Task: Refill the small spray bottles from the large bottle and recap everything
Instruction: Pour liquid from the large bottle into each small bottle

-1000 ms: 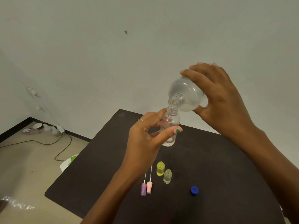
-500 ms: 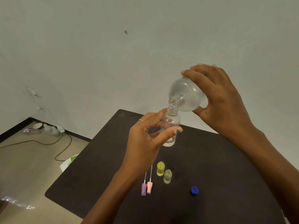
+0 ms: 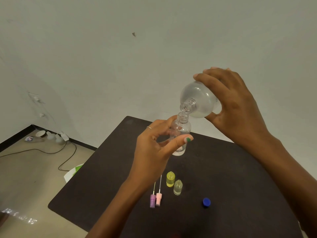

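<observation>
My right hand (image 3: pixel 235 107) grips the large clear bottle (image 3: pixel 199 100), tipped with its open neck pointing down-left. Its mouth meets the mouth of a small clear spray bottle (image 3: pixel 181 129), which my left hand (image 3: pixel 154 148) holds upright above the dark table (image 3: pixel 240 177). On the table stand a small yellow bottle (image 3: pixel 170 179) and a small clear bottle (image 3: pixel 178 187), both uncapped. A purple spray cap (image 3: pixel 152 200) and a pink spray cap (image 3: pixel 158 199) lie beside them with their tubes pointing away. The blue cap (image 3: pixel 206 202) lies to the right.
The table's left edge drops to a beige floor with a black cable (image 3: pixel 51 152), a white and green object (image 3: pixel 73 172), and small items by the wall corner (image 3: pixel 41 134). A pale wall rises behind the table.
The large bottle's neck has shifted slightly, otherwise both hands and bottles stay in the same pouring position.
</observation>
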